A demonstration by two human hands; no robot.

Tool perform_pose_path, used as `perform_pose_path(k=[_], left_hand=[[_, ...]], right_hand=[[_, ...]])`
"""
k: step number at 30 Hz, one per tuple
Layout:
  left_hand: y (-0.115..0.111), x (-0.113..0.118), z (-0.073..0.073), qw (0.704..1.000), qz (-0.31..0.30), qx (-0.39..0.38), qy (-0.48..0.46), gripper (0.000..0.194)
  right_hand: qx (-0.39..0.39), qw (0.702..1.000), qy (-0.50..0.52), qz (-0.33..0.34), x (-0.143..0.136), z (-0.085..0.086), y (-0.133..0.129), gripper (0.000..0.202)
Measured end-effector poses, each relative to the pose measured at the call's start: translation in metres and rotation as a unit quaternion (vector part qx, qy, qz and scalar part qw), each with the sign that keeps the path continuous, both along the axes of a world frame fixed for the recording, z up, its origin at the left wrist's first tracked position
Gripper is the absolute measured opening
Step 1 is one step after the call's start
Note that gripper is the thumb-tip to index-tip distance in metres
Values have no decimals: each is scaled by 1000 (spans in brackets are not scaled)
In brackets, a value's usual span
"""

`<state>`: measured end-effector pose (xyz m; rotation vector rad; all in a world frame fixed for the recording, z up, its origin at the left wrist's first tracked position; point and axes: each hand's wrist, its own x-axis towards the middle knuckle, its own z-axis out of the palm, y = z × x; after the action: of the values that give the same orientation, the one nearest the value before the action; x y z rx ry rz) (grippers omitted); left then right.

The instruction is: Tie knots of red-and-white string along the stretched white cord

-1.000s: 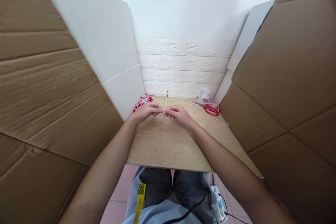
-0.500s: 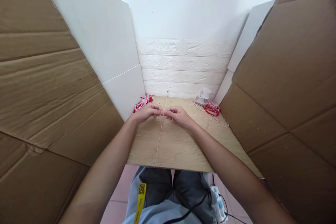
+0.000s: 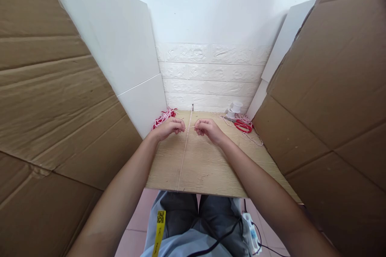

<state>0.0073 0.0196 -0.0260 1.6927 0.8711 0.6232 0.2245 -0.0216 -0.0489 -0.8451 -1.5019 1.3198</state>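
A pale pink cord (image 3: 184,150) runs taut over the wooden table (image 3: 208,172), from a small dark hook (image 3: 192,107) at the wall to the front edge. Just left of the cord, my left hand (image 3: 172,127) is closed in a pinch. On the cord's other side my right hand (image 3: 208,130) is pinched too, with a thin pale thread end reaching from its fingertips toward the cord. Whatever the left fingertips hold is too fine to make out.
Red and white threads (image 3: 164,118) are heaped at the back left. Red-handled scissors (image 3: 243,125), white spools (image 3: 235,107) and loose thread lie at the back right. Cardboard panels (image 3: 60,100) stand on both sides. A power strip (image 3: 251,233) is below the table.
My hands, which met at the cord, have moved apart to either side of it. Both remain pinched.
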Motion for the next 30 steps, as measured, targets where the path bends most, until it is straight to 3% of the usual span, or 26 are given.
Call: perform_pose_path(k=[6,14,22,26,30], left_hand=[[1,-1,-2,1000,-8,2,2,10],[1,-1,-2,1000,-4,4,27,12],[0,-1,-2,998,-50,-14,32,13],[-1,-1,-2,998,-57,-8,35,14],[-1,-1,-3,998,-50,-14,33,16]], right_hand=[[-27,996,77,17,3,10,-5,16],[-34,998,54,18,7,17,-11,17],[81,994,-74,-20,-5,2,-4,27],[75,992,-100,16,-12,-7,-5,37],[70,993,-95,6,-15,-6,-8,36]])
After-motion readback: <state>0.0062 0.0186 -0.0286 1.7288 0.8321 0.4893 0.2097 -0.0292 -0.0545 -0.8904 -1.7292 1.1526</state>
